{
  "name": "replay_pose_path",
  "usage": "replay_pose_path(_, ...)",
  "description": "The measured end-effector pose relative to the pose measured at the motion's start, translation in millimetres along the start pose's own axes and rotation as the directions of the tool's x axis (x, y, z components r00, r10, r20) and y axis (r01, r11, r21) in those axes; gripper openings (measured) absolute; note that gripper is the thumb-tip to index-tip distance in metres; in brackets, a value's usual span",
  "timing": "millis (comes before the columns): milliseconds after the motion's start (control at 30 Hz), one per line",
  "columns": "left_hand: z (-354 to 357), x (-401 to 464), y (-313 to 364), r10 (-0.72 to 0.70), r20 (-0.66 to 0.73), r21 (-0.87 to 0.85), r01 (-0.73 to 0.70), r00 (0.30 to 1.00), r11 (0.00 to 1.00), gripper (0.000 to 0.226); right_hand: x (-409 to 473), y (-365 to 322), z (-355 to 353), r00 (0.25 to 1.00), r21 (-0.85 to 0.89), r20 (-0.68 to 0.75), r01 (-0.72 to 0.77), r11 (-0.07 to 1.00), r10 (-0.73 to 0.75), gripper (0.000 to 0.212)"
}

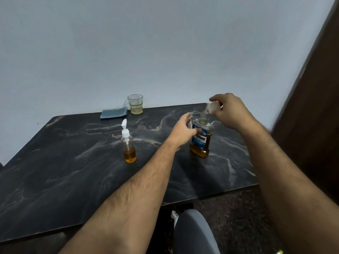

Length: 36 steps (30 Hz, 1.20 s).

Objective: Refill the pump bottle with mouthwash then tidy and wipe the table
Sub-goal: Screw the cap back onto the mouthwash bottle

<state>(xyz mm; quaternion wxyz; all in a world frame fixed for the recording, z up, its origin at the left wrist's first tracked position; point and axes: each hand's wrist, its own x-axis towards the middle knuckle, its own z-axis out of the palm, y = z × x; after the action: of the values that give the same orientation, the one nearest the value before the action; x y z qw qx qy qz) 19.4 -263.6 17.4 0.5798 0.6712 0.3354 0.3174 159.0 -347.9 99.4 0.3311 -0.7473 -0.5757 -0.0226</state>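
A mouthwash bottle [201,142] with a blue label and amber liquid stands upright on the right part of the dark marble table [73,171], its neck uncapped. My right hand [229,110] pinches its pale cap [213,106] just above and right of the neck. My left hand [183,132] is beside the bottle's left shoulder with relaxed fingers; whether it touches the bottle I cannot tell. A clear pump bottle [128,145] with a white pump head stands to the left, about a third full of amber liquid.
A folded blue-grey cloth [113,113] lies at the table's far edge, with a glass tumbler [135,104] holding a little pale liquid beside it. A wall rises behind the table and a dark door stands at the right. My grey-clad knee [194,231] shows below the near edge.
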Motion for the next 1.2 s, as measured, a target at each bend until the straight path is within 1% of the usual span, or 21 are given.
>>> replay_pose_path(100, 3, 8, -2, -0.04, 0.091, -0.017, 0.041, 0.995, 0.999, 0.089, 10, -4, -9, 0.993, -0.06, 0.11, 0.051, 0.997, -0.044, 0.025)
replay_pose_path(167, 4, 10, -5, -0.056, 0.129, -0.023, 0.059, 0.99, 0.998, 0.086, 17, -8, -15, 0.977, -0.123, 0.2, 0.094, 0.988, -0.068, 0.026)
replay_pose_path(233, 4, 13, -10, -0.057, 0.127, -0.053, 0.064, 0.99, 0.997, 0.083, 25, -13, -19, 0.957, -0.193, 0.279, 0.131, 0.972, -0.073, 0.032)
replay_pose_path(433, 0, 17, -21, -0.062, 0.111, -0.089, 0.073, 0.992, 0.993, 0.068, 41, -27, -20, 0.909, -0.309, 0.412, 0.206, 0.928, -0.065, 0.044)
replay_pose_path(567, -1, 19, -37, -0.027, 0.098, -0.097, 0.036, 0.995, 0.995, 0.041, 44, -36, -17, 0.88, -0.365, 0.475, 0.226, 0.903, -0.028, 0.044)
replay_pose_path(633, 0, 20, -40, -0.009, 0.089, -0.095, 0.018, 0.996, 0.995, 0.037, 45, -37, -13, 0.865, -0.381, 0.501, 0.227, 0.896, -0.007, 0.043)
replay_pose_path(767, 4, 20, -44, 0.036, 0.068, -0.08, -0.03, 0.997, 0.996, 0.032, 44, -37, -6, 0.873, -0.402, 0.487, 0.205, 0.892, 0.019, 0.042)
replay_pose_path(833, 6, 21, -46, 0.05, 0.053, -0.05, -0.048, 0.997, 0.998, 0.03, 43, -38, -6, 0.875, -0.404, 0.483, 0.176, 0.897, 0.046, 0.032)
replay_pose_path(867, 6, 21, -48, 0.053, 0.044, -0.031, -0.052, 0.998, 0.998, 0.029, 43, -39, -7, 0.874, -0.419, 0.481, 0.166, 0.893, 0.063, 0.021)
replay_pose_path(900, 7, 22, -50, 0.051, 0.033, -0.007, -0.051, 0.998, 0.999, 0.029, 43, -40, -7, 0.878, -0.443, 0.473, 0.166, 0.881, 0.072, 0.019)
replay_pose_path(1000, 7, 21, -54, 0.047, 0.012, 0.028, -0.048, 0.999, 0.998, 0.029, 40, -40, -1, 0.913, -0.536, 0.392, 0.13, 0.834, 0.109, 0.046)
replay_pose_path(1067, 8, 20, -54, 0.033, 0.011, 0.028, -0.033, 0.999, 0.999, 0.035, 36, -40, 4, 0.94, -0.625, 0.311, 0.091, 0.776, 0.14, 0.058)
replay_pose_path(1100, 7, 20, -54, 0.031, 0.014, 0.031, -0.032, 0.999, 0.999, 0.036, 35, -40, 5, 0.944, -0.645, 0.293, 0.077, 0.76, 0.153, 0.062)
replay_pose_path(1133, 7, 20, -53, 0.033, 0.019, 0.036, -0.033, 0.999, 0.999, 0.037, 34, -40, 4, 0.941, -0.646, 0.29, 0.059, 0.761, 0.173, 0.066)
replay_pose_path(1200, 6, 20, -52, 0.032, 0.03, 0.051, -0.033, 0.999, 0.998, 0.034, 38, -37, -2, 0.922, -0.579, 0.339, 0.048, 0.814, 0.187, 0.068)
